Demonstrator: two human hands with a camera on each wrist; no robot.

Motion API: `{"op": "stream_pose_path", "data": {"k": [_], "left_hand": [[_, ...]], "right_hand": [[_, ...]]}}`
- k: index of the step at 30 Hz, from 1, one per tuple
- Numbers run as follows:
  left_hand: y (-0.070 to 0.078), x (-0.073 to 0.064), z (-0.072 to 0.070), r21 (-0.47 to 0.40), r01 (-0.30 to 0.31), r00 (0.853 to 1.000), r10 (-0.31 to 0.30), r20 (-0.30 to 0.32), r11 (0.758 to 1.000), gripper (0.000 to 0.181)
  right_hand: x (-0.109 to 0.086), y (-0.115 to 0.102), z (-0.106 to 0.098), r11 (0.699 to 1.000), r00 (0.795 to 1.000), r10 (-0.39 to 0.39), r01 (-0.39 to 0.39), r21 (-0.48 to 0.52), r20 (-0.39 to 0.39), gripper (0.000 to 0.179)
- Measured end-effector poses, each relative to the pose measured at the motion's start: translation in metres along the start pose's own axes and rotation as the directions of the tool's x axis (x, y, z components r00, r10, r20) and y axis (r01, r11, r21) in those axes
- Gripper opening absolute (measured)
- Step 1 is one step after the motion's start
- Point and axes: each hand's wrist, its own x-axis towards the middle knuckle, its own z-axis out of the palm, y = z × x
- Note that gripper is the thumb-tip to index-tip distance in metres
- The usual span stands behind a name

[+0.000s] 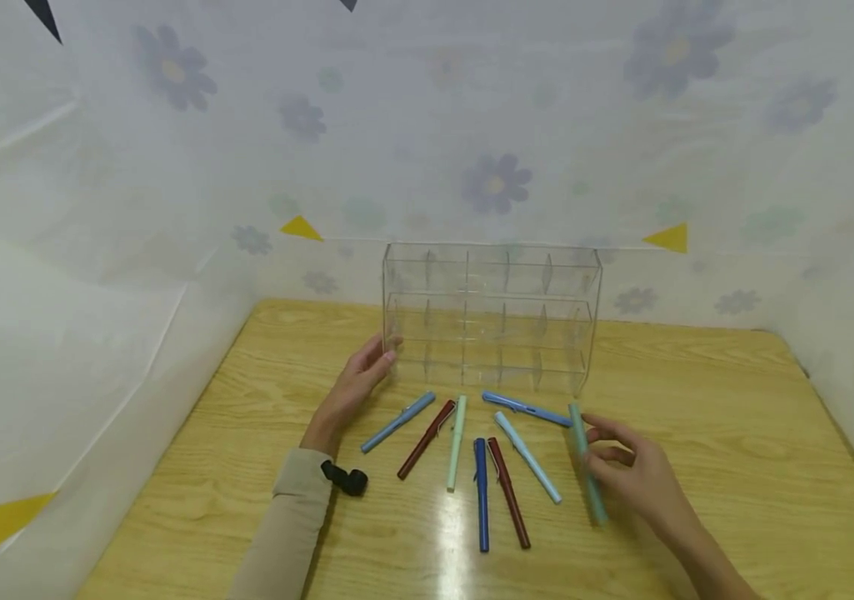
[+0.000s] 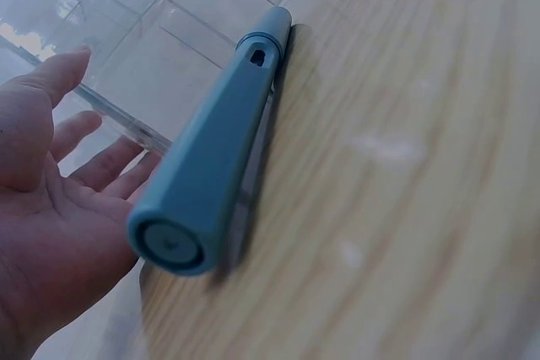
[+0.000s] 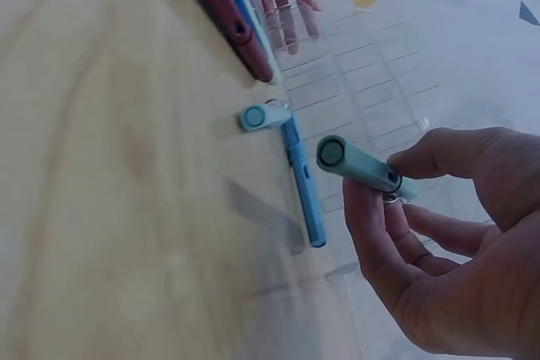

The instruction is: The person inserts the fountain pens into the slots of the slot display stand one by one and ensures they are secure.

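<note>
My right hand [image 1: 640, 475] pinches a green capped pen [image 1: 588, 471] between thumb and fingers, clip side visible in the right wrist view. A clear compartmented organizer [image 1: 490, 321] stands at the back of the table. At its left side, my left hand [image 1: 355, 383] has its fingers spread loosely against the edge. Before the organizer lie a grey-blue pen [image 1: 398, 423], a dark red pen [image 1: 425, 442], a pale green pen [image 1: 457, 446], a blue pen [image 1: 527, 408], a light blue pen [image 1: 528, 458], a navy pen [image 1: 482, 500] and another dark red pen [image 1: 511, 496].
The wood-grain table [image 1: 734, 467] meets a white flowered sheet [image 1: 412, 142] behind the organizer and at the sides. Yellow triangles [image 1: 668, 238] mark the sheet. A black device [image 1: 346, 478] sits on the left wrist.
</note>
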Motion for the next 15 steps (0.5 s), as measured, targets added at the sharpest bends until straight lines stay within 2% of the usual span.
{"op": "stream_pose_path", "data": {"k": [4,7,15], "left_hand": [[0.0,0.0,-0.001,-0.006,-0.001,1.0,0.001,0.006,1.0,0.055],[-0.002,0.0,-0.001,-0.004,-0.006,1.0,0.006,0.01,1.0,0.055],[-0.002,-0.001,-0.001,-0.014,-0.009,1.0,0.009,0.009,1.0,0.056]], "right_hand": [[0.007,-0.008,-0.001,0.996,0.999,0.003,-0.006,0.094,0.033,0.06],[0.014,-0.015,-0.001,0.993,0.999,0.003,-0.008,0.12,0.041,0.062],[0.035,-0.032,-0.001,0.985,0.994,-0.109,0.106,0.135,0.018,0.055]]}}
